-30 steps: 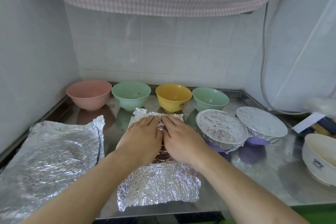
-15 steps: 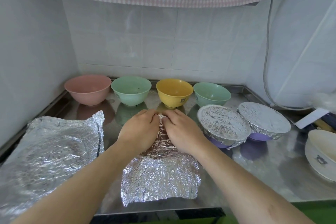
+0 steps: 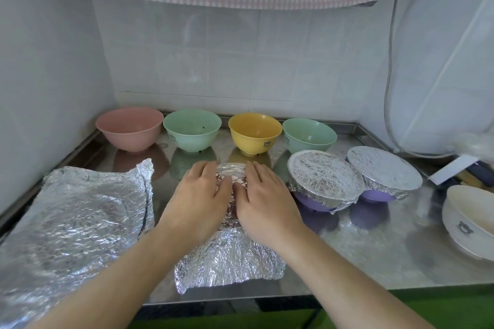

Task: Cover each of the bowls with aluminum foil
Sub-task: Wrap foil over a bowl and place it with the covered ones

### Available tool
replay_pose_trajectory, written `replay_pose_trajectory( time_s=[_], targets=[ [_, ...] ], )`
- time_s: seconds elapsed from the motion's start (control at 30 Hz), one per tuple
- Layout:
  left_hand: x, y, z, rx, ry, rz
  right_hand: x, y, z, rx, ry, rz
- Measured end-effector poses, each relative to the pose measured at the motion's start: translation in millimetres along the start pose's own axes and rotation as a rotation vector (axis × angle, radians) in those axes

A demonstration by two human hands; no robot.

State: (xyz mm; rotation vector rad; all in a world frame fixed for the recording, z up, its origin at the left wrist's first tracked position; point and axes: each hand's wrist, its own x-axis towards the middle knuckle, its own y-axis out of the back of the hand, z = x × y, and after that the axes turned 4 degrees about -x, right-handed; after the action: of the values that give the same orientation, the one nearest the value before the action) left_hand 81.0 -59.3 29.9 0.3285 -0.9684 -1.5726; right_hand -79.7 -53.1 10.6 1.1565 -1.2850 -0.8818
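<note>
A: Foil stack [image 3: 74, 222], left of counter [image 3: 374, 248]. Foil sheet [image 3: 230, 259], centre, touching the counter's front edge. Status?

B: Left hand [image 3: 197, 203] and right hand [image 3: 263, 203], fingers straight, press it flat, apparently over a bowl that cannot be seen. Next, judged: crimp its edges down.

A: Bowls?

B: Two covered bowls [image 3: 324, 179], right. White bowl [image 3: 465, 222] at far right; pink bowl [image 3: 129, 127], two green, yellow bowl [image 3: 254, 132] by the back wall, uncovered. Open room lies right of the sheet.

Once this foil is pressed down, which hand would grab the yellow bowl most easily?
Probably the right hand. It lies on the foil just in front of the yellow bowl, slightly right of centre, while the left hand sits nearer the green bowl.
</note>
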Motion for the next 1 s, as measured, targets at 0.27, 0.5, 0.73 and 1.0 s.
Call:
replay_pose_trajectory(
  time_s=[0.27,0.5,0.73,1.0],
  targets=[
    [-27,-11,-9,0.233,-0.015,0.044,-16,9,1,0.357,-0.064,0.139],
    [-36,2,-6,0.185,-0.035,-0.048,-32,2,4,0.481,-0.107,0.175],
    [-38,13,-10,0.191,-0.015,-0.116,-36,0,5,0.573,-0.117,0.232],
    [-40,13,-9,0.202,-0.020,-0.126,-39,7,8,0.529,-0.092,0.170]
  ],
)
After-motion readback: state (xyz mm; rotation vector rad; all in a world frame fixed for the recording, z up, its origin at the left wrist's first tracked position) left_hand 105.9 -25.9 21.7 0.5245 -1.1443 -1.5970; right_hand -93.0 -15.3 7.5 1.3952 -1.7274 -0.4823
